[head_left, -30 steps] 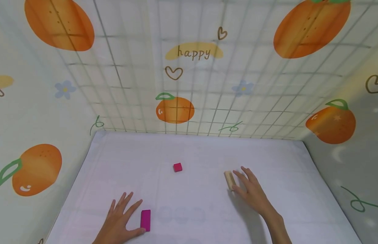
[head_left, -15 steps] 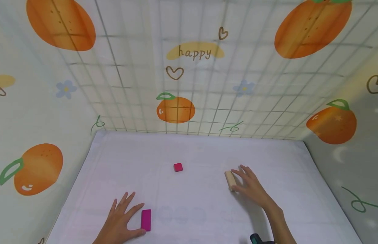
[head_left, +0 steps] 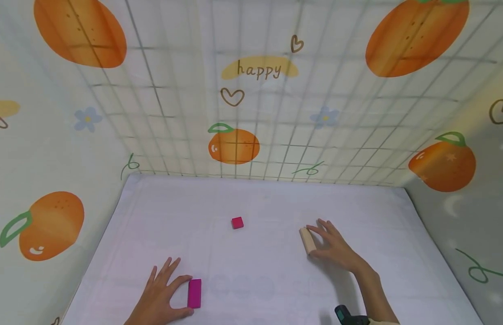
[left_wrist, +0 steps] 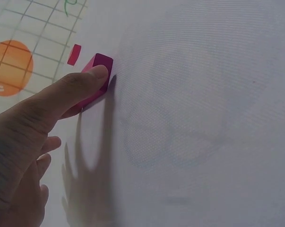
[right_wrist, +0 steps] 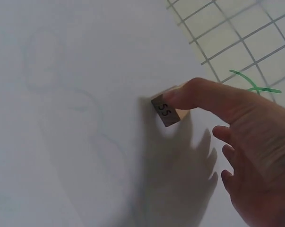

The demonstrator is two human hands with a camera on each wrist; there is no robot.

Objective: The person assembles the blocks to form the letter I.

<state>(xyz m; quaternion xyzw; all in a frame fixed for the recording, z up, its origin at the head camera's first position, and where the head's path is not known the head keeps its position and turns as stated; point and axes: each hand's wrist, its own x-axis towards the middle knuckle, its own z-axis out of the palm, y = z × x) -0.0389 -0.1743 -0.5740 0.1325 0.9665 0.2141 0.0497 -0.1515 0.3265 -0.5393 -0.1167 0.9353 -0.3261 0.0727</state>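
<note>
Across from me, a person's left hand (head_left: 157, 294), spare fingers fanned, pinches a magenta block (head_left: 194, 293) end to end on the white table (head_left: 255, 266) while the right hand (head_left: 334, 248), thumb and forefinger arched, grips a wooden block (head_left: 307, 241).

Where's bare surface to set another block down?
Middle of the white surface, between the magenta block and wooden block, nearer than the red block. Also between the red block and back wall, and right of the right forearm. Crowded: where the left hand pinches magenta, right hand wood.
</note>
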